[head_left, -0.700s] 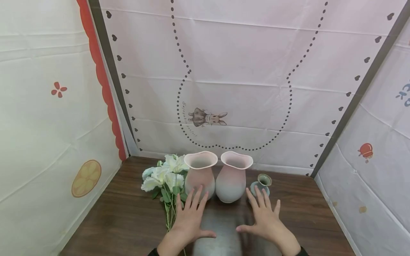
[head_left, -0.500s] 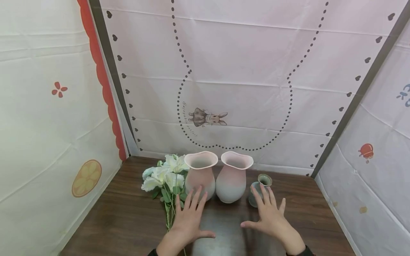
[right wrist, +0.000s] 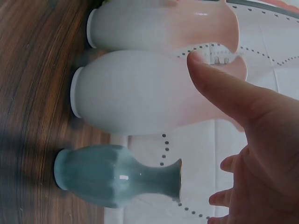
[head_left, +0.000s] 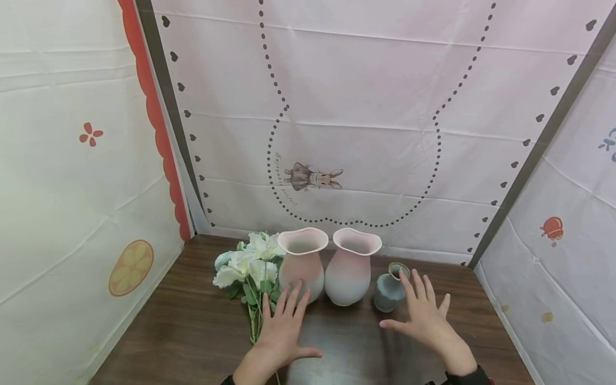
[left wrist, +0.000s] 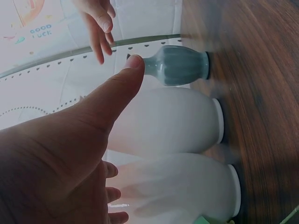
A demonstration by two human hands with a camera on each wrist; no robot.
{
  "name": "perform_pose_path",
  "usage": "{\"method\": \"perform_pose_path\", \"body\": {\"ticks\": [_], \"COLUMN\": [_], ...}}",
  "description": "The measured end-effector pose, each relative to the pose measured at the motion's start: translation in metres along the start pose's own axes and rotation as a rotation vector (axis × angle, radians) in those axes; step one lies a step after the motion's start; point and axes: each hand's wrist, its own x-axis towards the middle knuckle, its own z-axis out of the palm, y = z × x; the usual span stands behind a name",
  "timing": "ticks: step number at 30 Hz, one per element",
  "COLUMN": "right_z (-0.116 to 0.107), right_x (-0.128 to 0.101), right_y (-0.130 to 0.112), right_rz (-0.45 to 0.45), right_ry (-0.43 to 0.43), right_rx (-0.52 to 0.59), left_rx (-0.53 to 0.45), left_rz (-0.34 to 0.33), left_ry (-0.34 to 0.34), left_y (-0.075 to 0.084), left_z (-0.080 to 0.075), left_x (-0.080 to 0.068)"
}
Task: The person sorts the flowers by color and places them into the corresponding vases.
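Both hands were held open with fingers spread, and the upright small teal vase [head_left: 387, 292] was found just left of the right hand [head_left: 424, 319], nearer it than the left hand [head_left: 283, 330].

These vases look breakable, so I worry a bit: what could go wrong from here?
The right hand hovers open beside the small green vase; its narrow base could tip under a sideways brush. The two pink vases stand almost touching, so nudging one may knock the other. The left hand is near the flowers and could drag their stems into the nearer vase.
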Motion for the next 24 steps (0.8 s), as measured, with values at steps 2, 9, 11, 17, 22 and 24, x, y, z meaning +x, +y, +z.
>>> {"method": "perform_pose_path", "body": {"ticks": [2, 9, 11, 17, 22, 24], "right_z": [-0.001, -0.002, -0.003, -0.001, 0.002, 0.003], "right_x": [0.001, 0.003, 0.003, 0.005, 0.006, 0.007], "right_y": [0.003, 0.011, 0.013, 0.02, 0.027, 0.03], "right_rz": [0.003, 0.05, 0.065, 0.102, 0.123, 0.129], "right_ry": [0.001, -0.017, -0.028, -0.055, -0.052, -0.054], "right_rx": [0.003, 0.0, 0.001, 0.002, 0.012, 0.017], "left_rx": [0.003, 0.004, 0.004, -0.013, -0.017, -0.018], "left_rz": [-0.002, -0.007, -0.008, -0.009, -0.01, -0.011], "left_ry": [0.001, 0.001, 0.001, -0.005, -0.007, -0.006], "left_y": [-0.001, -0.002, -0.002, -0.003, -0.004, -0.004], "left_z": [0.0, 0.0, 0.0, 0.0, 0.0, 0.001], "left_x": [0.0, 0.001, 0.002, 0.001, 0.001, 0.001]}}
